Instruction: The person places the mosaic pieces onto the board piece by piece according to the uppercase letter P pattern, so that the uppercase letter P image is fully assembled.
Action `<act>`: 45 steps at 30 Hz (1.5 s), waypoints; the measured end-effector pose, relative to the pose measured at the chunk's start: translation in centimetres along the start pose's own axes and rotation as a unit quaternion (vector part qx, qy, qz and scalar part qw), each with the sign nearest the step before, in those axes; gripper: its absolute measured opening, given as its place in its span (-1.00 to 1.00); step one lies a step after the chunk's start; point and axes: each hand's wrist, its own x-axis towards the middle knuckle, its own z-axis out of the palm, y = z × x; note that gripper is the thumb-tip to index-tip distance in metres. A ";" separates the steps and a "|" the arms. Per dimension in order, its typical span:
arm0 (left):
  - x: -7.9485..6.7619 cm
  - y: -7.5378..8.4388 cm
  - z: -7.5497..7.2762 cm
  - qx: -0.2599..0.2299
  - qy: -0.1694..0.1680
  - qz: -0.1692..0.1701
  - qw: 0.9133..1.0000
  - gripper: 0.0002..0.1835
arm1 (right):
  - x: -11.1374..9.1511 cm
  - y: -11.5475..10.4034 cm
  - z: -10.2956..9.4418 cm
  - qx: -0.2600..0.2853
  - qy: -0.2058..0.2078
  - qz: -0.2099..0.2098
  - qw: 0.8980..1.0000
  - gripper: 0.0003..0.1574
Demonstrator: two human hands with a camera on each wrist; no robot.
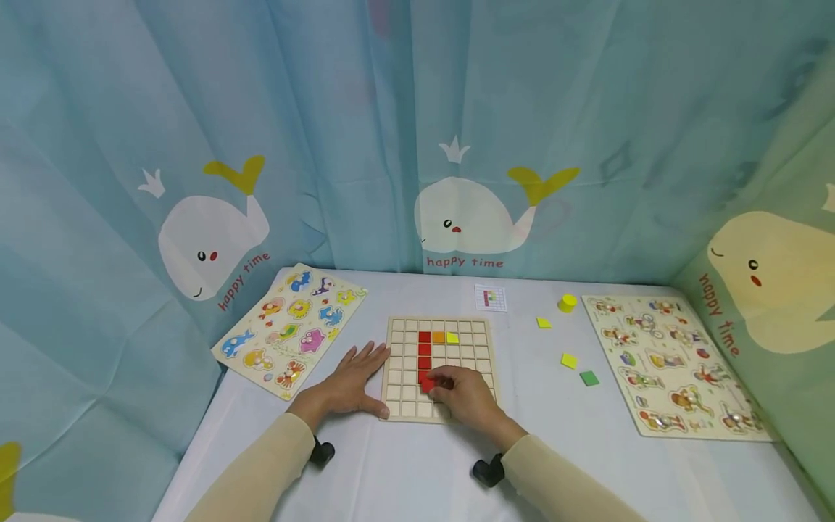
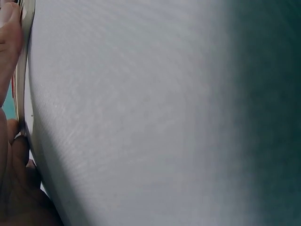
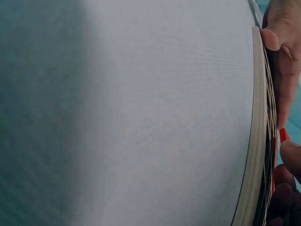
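Note:
A wooden grid board (image 1: pixel 404 417) lies on the table in front of me. Red square tiles (image 1: pixel 425 349) fill a column of its cells, with an orange tile (image 1: pixel 439 337) and a yellow tile (image 1: pixel 453 338) to the right of the top one. My right hand (image 1: pixel 468 397) pinches another red tile (image 1: pixel 427 383) low over that column; the tile also shows as a red edge (image 3: pixel 283 135) at the fingertips in the right wrist view. My left hand (image 1: pixel 349 384) lies with fingers spread and touches the board's left edge.
Loose yellow (image 1: pixel 569 360) and green (image 1: pixel 590 378) tiles lie to the right, near a yellow cylinder (image 1: pixel 567 303). A small pattern card (image 1: pixel 491 298) is behind the board. Knobbed puzzle boards stand at left (image 1: pixel 270 348) and right (image 1: pixel 642 395). Curtains (image 1: pixel 365 181) enclose the table.

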 end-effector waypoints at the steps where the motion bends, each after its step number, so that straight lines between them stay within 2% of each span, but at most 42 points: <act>1: 0.0 0.0 0.0 -0.001 0.000 0.000 1.000 0.37 | 0.0 0.0 0.0 -0.004 0.000 -0.002 1.000 -0.71; 14: -0.3 -0.3 -0.1 0.005 0.006 -0.004 1.000 0.35 | -0.2 -0.4 0.7 -0.056 -0.021 -0.035 0.998 -0.76; 23: -0.2 -0.2 0.1 -0.003 0.005 -0.002 1.000 0.36 | -0.2 -0.3 0.6 -0.061 -0.017 -0.041 0.997 -0.77; 34: -0.1 -0.1 0.2 -0.002 0.007 0.001 1.000 0.35 | -0.3 -0.3 0.5 -0.067 -0.023 -0.026 0.997 -0.76; 45: 0.0 0.1 0.1 -0.005 0.006 -0.001 1.000 0.34 | -0.3 0.1 0.5 -0.072 -0.021 -0.048 0.996 -0.74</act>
